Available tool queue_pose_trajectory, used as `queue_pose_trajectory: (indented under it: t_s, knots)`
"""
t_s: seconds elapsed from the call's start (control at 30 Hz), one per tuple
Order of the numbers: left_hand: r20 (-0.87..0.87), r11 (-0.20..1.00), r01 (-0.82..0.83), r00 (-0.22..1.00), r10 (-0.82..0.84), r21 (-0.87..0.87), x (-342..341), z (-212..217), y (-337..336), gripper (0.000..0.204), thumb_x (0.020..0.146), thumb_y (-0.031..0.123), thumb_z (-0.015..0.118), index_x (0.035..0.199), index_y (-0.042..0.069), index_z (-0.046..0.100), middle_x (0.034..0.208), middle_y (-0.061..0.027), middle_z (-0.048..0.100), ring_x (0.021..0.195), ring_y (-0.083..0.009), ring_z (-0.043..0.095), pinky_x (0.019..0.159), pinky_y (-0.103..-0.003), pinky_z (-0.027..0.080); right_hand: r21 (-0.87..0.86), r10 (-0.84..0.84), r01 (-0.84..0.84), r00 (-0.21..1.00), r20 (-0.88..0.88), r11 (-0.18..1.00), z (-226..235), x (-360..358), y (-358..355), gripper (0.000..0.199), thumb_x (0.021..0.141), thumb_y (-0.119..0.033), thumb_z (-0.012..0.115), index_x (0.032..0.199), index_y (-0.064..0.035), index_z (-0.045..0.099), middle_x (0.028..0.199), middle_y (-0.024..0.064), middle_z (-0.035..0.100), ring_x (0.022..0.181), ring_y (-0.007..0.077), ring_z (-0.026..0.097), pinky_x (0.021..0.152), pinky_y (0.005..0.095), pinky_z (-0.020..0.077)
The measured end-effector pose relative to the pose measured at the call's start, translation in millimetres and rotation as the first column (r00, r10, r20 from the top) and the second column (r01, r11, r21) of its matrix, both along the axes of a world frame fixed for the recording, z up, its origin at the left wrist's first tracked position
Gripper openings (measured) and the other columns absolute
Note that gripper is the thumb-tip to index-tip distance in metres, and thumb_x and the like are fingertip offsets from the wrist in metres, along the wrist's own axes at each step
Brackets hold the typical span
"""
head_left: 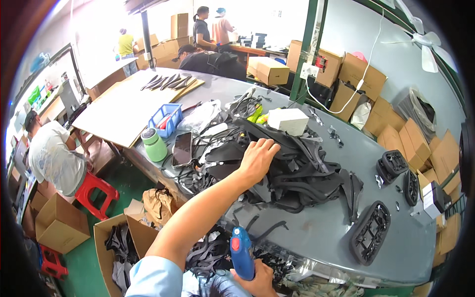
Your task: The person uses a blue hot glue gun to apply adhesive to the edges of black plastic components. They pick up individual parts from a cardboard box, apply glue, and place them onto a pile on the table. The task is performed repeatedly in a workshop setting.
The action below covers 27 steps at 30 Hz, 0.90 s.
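My left hand (pixel 259 159) reaches over a heap of dark pieces with its fingers bent around a black fabric piece (pixel 267 132); the fingertips are partly hidden. Around it lie more black, soft-looking pieces and strips (pixel 307 180) in a tangle. Low in front of my body, my right hand (pixel 261 281) is closed around a blue handheld power tool (pixel 241 255) with a red button. The tool points up and away from me, apart from the heap. Several loose dark strips (pixel 269 228) lie on the table edge beyond it.
The grey table (pixel 391 242) carries black moulded frames (pixel 370 232), a white box (pixel 288 121), a phone (pixel 182 148), a green bottle (pixel 154 145) and a blue bin (pixel 165 120). Below stands an open carton (pixel 111 230) of dark scraps. A person (pixel 57 153) sits at the left.
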<state>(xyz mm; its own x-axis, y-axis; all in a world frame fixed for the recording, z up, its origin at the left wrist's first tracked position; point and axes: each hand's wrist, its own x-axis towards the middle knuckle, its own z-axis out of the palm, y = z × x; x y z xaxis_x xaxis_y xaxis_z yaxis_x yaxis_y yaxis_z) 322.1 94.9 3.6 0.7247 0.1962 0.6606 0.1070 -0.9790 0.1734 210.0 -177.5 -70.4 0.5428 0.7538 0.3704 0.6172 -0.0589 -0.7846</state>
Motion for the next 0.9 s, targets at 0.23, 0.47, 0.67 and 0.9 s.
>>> queue_pose_trajectory:
  t_s: [0.23, 0.47, 0.67, 0.9]
  knots:
    - [-0.333, 0.932, -0.130, 0.910, 0.248, 0.339, 31.5, -16.2, 49.6, 0.038, 0.078, 0.010, 0.052, 0.115, 0.013, 0.049, 0.099, -0.0090, 0.053, 0.099, -0.0237, 0.052, 0.088, -0.046, 0.032, -0.037, -0.046, 0.039, 0.977, -0.207, 0.999, 4.0, 2.8, -11.8, 0.048, 0.063, -0.036, 0.079, 0.082, 0.0013, 0.054, 0.065, 0.0185, 0.058, 0.059, 0.0358, 0.059, 0.055, 0.0402, 0.0470]
    - [-0.298, 0.981, -0.076, 0.946, 0.128, 0.180, -6.5, 28.2, 43.8, 0.043, 0.073, 0.018, 0.059, 0.114, 0.012, 0.049, 0.090, -0.0120, 0.052, 0.085, -0.0293, 0.057, 0.073, -0.043, 0.043, -0.090, -0.119, 0.095, 0.941, -0.315, 0.991, 3.2, 12.6, -15.6, 0.044, 0.065, -0.034, 0.078, 0.083, -0.0002, 0.055, 0.069, 0.0193, 0.061, 0.062, 0.0367, 0.061, 0.056, 0.0401, 0.0483]
    - [-0.240, 0.983, -0.149, 0.956, 0.171, 0.107, -47.8, 21.6, 20.4, 0.048, 0.068, 0.017, 0.068, 0.112, 0.012, 0.050, 0.090, -0.0109, 0.052, 0.083, -0.0283, 0.056, 0.069, -0.041, 0.044, 0.082, -0.192, 0.225, 0.936, -0.295, 0.971, -4.8, 34.6, 9.8, 0.042, 0.062, -0.030, 0.081, 0.076, -0.0020, 0.053, 0.058, 0.0100, 0.058, 0.050, 0.0237, 0.059, 0.050, 0.0323, 0.0475]
    - [-0.164, 0.990, -0.051, 0.984, 0.073, 0.131, -85.8, 0.1, -12.4, 0.060, 0.059, 0.016, 0.074, 0.114, 0.013, 0.052, 0.090, -0.0063, 0.050, 0.083, -0.0234, 0.052, 0.072, -0.035, 0.040, 0.354, -0.079, 0.474, 0.680, -0.729, 0.806, 46.5, 99.9, 43.0, 0.032, 0.072, -0.012, 0.075, 0.094, -0.0020, 0.053, 0.079, 0.0035, 0.057, 0.064, 0.0105, 0.055, 0.059, 0.0240, 0.0466]
